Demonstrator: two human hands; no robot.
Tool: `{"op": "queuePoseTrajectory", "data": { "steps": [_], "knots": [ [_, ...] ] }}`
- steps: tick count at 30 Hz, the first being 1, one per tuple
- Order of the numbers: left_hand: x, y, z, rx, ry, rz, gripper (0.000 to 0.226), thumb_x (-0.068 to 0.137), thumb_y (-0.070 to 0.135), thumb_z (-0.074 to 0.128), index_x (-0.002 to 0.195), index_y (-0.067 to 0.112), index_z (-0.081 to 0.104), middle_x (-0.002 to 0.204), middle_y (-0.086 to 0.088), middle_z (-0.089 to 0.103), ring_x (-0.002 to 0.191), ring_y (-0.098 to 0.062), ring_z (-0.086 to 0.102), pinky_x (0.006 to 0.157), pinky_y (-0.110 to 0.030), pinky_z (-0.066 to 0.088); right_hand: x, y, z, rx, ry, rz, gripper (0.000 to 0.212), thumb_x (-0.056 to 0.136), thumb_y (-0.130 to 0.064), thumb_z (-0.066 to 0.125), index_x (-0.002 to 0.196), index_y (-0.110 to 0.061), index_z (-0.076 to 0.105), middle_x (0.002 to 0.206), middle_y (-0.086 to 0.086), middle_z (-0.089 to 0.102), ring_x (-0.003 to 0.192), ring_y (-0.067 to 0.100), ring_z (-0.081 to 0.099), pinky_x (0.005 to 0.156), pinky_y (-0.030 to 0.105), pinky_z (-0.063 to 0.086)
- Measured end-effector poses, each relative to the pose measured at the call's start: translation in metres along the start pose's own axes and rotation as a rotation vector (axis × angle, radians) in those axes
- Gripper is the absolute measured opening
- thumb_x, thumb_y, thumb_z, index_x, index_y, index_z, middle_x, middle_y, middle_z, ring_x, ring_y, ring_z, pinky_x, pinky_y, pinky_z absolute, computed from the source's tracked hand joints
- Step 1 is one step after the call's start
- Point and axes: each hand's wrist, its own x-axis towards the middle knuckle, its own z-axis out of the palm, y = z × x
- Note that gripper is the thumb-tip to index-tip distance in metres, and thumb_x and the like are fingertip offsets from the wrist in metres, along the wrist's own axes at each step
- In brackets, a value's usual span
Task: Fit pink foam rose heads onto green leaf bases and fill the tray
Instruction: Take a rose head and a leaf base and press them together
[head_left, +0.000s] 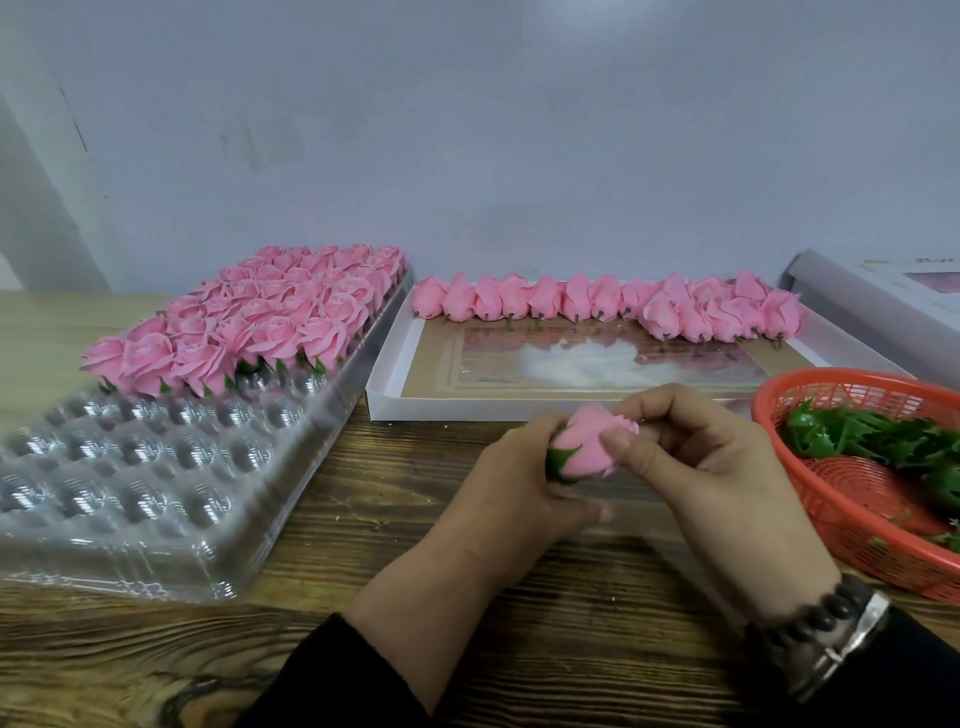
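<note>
Both hands, left hand (511, 467) and right hand (696, 457), have fingers pinching one rose head (589, 449) at its green leaf base (560, 462); the foam looks squishy, so grip low.

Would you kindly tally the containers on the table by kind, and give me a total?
Clear plastic tray: 1
White cardboard box lid: 1
Red mesh basket: 1
Total: 3
</note>
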Motion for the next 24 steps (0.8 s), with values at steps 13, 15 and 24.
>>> {"op": "queuePoseTrajectory", "data": {
  "steps": [13,15,24],
  "knots": [
    [-0.001,0.005,0.003,-0.016,-0.025,0.020,0.014,0.078,0.012,0.070,0.090,0.013,0.064,0.086,-0.001,0.068,0.080,-0.012,0.063,0.067,-0.016,0.050,-0.004,-0.006,0.011,-0.221,-0.187,-0.079,0.012,0.072,-0.006,0.072,0.070,-0.016,0.067,0.075,0.005,0.063,0.072,0.019,0.059,0.066,0.030,0.050],
    [-0.001,0.007,0.003,-0.025,0.001,0.027,0.019,0.076,0.010,0.070,0.091,0.017,0.061,0.085,0.002,0.065,0.079,-0.010,0.061,0.068,-0.016,0.047,-0.004,-0.006,0.012,-0.274,-0.208,-0.111,0.012,0.073,-0.009,0.073,0.069,-0.019,0.067,0.075,0.002,0.060,0.072,0.012,0.056,0.062,0.022,0.049],
    [-0.002,0.009,0.001,-0.002,-0.021,0.015,0.005,0.082,0.001,0.063,0.086,-0.001,0.066,0.085,-0.016,0.068,0.082,-0.027,0.064,0.075,-0.038,0.053,-0.006,-0.004,0.012,-0.398,-0.227,-0.255,0.009,0.080,-0.013,0.069,0.076,-0.021,0.065,0.078,-0.007,0.055,0.079,0.006,0.054,0.070,0.009,0.041]
  ]
}}
